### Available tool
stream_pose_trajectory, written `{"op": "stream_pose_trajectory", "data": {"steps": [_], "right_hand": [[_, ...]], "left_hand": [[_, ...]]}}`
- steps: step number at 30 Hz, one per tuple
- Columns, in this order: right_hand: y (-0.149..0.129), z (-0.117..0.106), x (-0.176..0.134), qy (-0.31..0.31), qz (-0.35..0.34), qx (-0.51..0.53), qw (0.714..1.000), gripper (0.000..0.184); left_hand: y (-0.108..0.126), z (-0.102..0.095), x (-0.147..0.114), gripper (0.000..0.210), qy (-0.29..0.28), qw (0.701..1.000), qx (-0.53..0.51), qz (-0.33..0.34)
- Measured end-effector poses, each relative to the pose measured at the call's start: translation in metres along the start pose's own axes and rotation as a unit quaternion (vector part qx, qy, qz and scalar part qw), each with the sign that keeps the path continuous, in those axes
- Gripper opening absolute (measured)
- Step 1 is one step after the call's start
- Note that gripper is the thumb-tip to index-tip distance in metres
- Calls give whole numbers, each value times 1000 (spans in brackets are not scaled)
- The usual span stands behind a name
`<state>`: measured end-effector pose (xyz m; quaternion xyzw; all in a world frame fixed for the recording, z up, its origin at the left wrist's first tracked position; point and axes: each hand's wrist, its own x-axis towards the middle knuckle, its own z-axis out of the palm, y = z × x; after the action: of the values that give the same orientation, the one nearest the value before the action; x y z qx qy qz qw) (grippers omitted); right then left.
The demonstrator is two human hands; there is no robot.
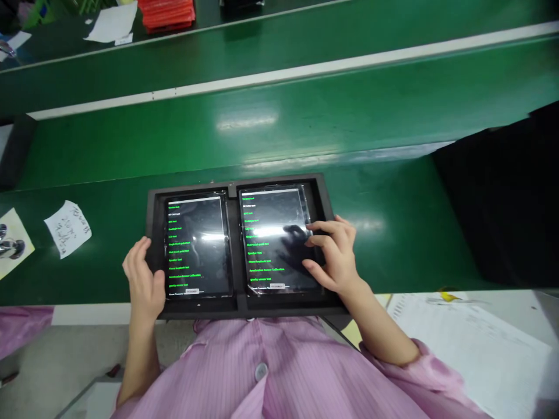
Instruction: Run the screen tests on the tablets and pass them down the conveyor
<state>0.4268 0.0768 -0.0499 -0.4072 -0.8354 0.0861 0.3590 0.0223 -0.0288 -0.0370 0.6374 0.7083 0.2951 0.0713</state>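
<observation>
Holding black tray (pixel 236 247) – left hand (pixel 143 285) | right hand (pixel 335 253) – loosely spread over right-side tablet (pixel 273 256) (contact unclear)

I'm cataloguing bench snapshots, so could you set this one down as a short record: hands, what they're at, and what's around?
Left hand: against the left edge of the tray; grip unclear
Right hand: over the right tablet, fingers spread; screen contact unclear
Tray: black, two compartments, one tablet in each
Left tablet: lit, dark screen, mostly green text
Right tablet: lit, similar list
Left of tray: handwritten note
Right of tray: dark object, papers
Far side: red stack
</observation>
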Motion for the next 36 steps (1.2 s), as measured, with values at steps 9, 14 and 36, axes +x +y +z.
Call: {"op": "stream_pose_trajectory", "data": {"steps": [9, 14, 36], "right_hand": [[-15, 5, 10, -157, -17, -121, 980, 58], [-14, 6, 10, -165, -37, -126, 978, 61], [49, 23, 90, -150, -24, -83, 985, 43]], "left_hand": [[12, 2, 3, 66, -41, 983, 120, 130], [12, 2, 4, 64, -65, 979, 133, 139], [59, 58, 147, 43, -199, 885, 125, 401]]}}
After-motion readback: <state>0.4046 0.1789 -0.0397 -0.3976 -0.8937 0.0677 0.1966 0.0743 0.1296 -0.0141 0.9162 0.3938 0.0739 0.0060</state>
